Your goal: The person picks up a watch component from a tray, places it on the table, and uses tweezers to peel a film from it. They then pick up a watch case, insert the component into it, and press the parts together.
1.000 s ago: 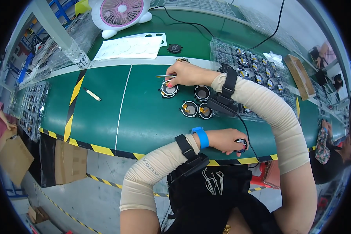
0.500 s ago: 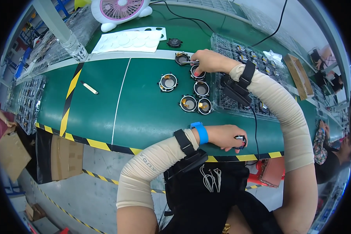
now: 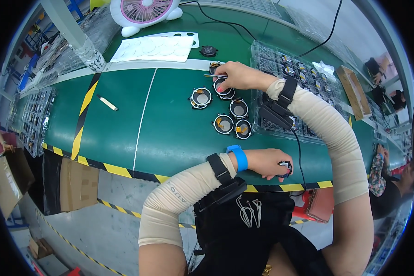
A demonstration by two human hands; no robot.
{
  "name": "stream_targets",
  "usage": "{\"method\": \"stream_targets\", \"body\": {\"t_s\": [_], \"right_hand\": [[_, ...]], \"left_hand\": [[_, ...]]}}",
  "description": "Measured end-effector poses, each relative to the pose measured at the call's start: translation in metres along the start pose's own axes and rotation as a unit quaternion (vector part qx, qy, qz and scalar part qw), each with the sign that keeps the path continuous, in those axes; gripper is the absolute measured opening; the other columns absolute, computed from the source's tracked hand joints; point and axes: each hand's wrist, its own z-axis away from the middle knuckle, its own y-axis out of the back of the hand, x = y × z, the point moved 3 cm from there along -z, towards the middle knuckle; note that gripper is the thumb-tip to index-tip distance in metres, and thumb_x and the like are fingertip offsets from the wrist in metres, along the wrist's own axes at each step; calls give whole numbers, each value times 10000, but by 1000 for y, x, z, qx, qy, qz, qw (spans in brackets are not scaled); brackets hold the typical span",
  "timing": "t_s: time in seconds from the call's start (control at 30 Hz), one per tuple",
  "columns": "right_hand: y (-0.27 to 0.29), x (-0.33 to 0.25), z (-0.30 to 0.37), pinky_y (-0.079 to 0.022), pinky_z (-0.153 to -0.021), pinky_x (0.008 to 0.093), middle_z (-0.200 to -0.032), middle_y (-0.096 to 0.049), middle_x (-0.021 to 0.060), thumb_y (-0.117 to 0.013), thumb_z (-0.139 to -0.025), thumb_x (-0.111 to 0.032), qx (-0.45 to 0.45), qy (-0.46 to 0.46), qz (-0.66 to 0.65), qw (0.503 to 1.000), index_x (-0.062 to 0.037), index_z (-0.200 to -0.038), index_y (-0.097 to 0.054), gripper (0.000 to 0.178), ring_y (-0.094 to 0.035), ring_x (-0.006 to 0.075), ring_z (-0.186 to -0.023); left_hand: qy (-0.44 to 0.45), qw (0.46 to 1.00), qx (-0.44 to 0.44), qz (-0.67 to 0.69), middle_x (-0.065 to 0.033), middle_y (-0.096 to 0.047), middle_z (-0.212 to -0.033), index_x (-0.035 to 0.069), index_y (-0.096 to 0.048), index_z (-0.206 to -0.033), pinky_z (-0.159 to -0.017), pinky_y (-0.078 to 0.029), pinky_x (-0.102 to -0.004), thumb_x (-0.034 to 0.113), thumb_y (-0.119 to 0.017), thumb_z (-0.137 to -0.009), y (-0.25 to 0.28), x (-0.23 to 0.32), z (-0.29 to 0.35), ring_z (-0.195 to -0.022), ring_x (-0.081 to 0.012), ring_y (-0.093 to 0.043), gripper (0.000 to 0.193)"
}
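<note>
Fingers point(image 3: 222, 83), right hand point(image 3: 247, 76): pinching thin metal tweezers point(image 3: 209, 75), thumb against the rim of a round case point(image 3: 227, 95). Left hand point(image 3: 266, 162): fingers curled around a small dark part point(image 3: 286, 170), mostly hidden, held just above the near edge of the table point(image 3: 184, 142).

Round cases, further: one at the far side point(image 3: 213, 66), partly hidden by the right hand; one to the left point(image 3: 200, 98), apart; three grouped nearer the person point(image 3: 223, 124).

Obstructions: right wrist strap point(image 3: 288, 92) and its black box, overlapping a clear tray point(image 3: 264, 62) of small parts; cable point(image 3: 300, 158) trailing from that box.

Surroundings: white fan point(image 3: 172, 14), pink grille; white sheet point(image 3: 154, 49) marked with circles; dark disc point(image 3: 209, 51) beside the sheet; pale stick point(image 3: 107, 103), dark-tipped, far left; crumpled white tissue point(image 3: 324, 68); long cardboard box point(image 3: 354, 94), right of the tray.
</note>
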Motion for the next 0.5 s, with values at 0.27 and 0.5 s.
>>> {"method": "stream_targets", "body": {"t_s": [0.27,0.5], "right_hand": [[7,-4,15,-451,-719,375,-851,-615,174,-663,-710,-195,75,9,89,993,-12,-939,-605,299,-587,305,-826],[9,-8,26,-460,-698,398,-804,-620,175,-636,-735,-189,39,-96,150,983,-10,-877,-614,230,-591,334,-789]], "left_hand": [[-12,1000,8,-2,-69,-627,-764,15,-533,-953,-444,-439,-254,152,-431,-831,-1,1,0,-492,-116,-526,209],[-6,1000,8,-4,-69,-628,-764,18,-534,-947,-439,-439,-253,146,-435,-831,-1,-1,-2,-489,-116,-528,199]]}}
